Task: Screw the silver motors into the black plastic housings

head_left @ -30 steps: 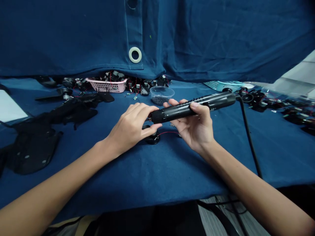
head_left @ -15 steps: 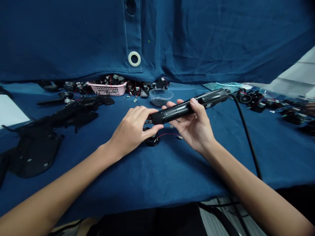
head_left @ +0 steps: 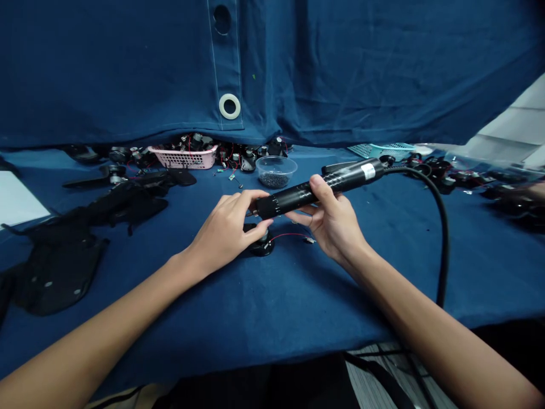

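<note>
Black driver, tilted up toward its cable end, is held between thumb and fingers of the right hand; the left hand pinches its collar. Its bit is partly hidden behind the left hand, so I cannot tell how it is seated. Just below the left hand, a part with a red wire rests on the cloth. Driving seems paused for handling the collar; beyond both hands, the tub holds plenty of dark specks.
</note>
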{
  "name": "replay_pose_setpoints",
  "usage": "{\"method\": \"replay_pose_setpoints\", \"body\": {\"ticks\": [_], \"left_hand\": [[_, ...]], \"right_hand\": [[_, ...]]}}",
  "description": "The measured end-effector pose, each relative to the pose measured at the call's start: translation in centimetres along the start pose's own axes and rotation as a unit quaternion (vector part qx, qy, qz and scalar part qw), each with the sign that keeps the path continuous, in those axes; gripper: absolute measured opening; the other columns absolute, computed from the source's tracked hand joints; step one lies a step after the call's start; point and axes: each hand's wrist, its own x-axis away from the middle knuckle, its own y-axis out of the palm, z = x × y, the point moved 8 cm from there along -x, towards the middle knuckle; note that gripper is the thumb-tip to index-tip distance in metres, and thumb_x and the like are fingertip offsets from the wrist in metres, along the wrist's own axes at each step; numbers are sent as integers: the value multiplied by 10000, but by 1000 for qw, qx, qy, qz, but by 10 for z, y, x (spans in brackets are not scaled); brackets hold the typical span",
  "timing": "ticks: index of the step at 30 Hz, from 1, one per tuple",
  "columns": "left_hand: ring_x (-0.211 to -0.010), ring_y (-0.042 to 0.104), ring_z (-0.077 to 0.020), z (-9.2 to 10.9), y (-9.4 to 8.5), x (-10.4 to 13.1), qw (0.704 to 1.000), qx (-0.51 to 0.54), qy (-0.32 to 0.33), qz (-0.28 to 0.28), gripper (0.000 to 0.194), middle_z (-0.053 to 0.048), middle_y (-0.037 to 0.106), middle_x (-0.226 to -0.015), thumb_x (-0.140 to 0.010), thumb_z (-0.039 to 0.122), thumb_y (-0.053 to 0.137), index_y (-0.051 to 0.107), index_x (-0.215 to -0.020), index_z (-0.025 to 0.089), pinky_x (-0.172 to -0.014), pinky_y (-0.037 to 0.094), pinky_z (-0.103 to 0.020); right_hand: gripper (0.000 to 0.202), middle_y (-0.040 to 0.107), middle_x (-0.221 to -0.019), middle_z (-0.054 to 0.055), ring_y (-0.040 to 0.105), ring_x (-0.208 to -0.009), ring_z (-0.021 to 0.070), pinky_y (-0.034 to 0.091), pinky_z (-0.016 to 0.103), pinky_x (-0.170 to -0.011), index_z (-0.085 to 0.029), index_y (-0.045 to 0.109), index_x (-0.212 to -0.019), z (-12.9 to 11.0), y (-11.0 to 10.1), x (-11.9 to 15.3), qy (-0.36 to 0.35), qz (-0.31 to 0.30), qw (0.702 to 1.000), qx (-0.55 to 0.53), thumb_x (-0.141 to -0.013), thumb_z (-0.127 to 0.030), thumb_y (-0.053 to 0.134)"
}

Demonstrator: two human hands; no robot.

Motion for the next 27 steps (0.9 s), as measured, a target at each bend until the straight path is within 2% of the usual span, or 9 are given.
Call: {"method": "replay_pose_setpoints", "body": {"ticks": [3,6,8,14,21,24,27], "left_hand": [[-949,606,-199,2,-1,0,1000,-14,18,-4,333,-48,667,-1054,-902,316,604,530,-1195,176,-892,463,-338],[-939,609,-212,-2,-3,0,1000,-28,15,-2,320,-60,675,-1040,-916,346,572,545,-1182,170,-895,460,-357],[-933,609,-217,-5,-5,-1,1000,-26,1,-2,327,-62,677,-1039,-914,369,565,557,-1175,172,-886,462,-362],[-862,598,-207,-8,-2,-1,998,20,-55,-35,294,-23,679,-926,-899,419,544,638,-1074,202,-830,463,-343],[-807,595,-196,1,1,-3,996,39,-52,-57,285,-11,676,-848,-917,420,502,664,-960,189,-796,441,-334],[-804,606,-195,2,2,-2,997,34,-43,-56,269,-9,684,-849,-920,417,524,665,-959,191,-782,443,-324],[-805,614,-197,1,-2,-2,999,7,-37,-20,263,-16,691,-885,-900,391,592,649,-1050,182,-757,452,-314]], "right_hand": [[311,692,-882,13,704,-855,207,624,416,-765,-209,605,-894,1,2,0,23,-20,999,-13,-802,-492,694],[236,704,-959,29,696,-893,200,626,375,-763,-198,615,-874,-2,8,0,34,-64,997,-27,-820,-419,678],[206,707,-950,38,701,-863,189,629,343,-740,-179,621,-869,-5,9,0,17,-72,997,-9,-816,-367,689],[336,704,-787,31,708,-624,162,616,258,-576,-158,605,-866,-10,-1,0,-40,16,997,67,-769,-451,741],[433,682,-659,48,673,-507,163,555,213,-430,-146,590,-802,-9,-9,1,-21,69,990,118,-758,-560,711],[428,681,-665,51,662,-502,154,560,220,-445,-145,599,-791,-7,-10,1,-17,68,991,111,-757,-556,715],[397,697,-743,52,684,-594,144,607,244,-582,-149,631,-805,-4,-7,-1,-16,41,997,70,-776,-537,710]]}}
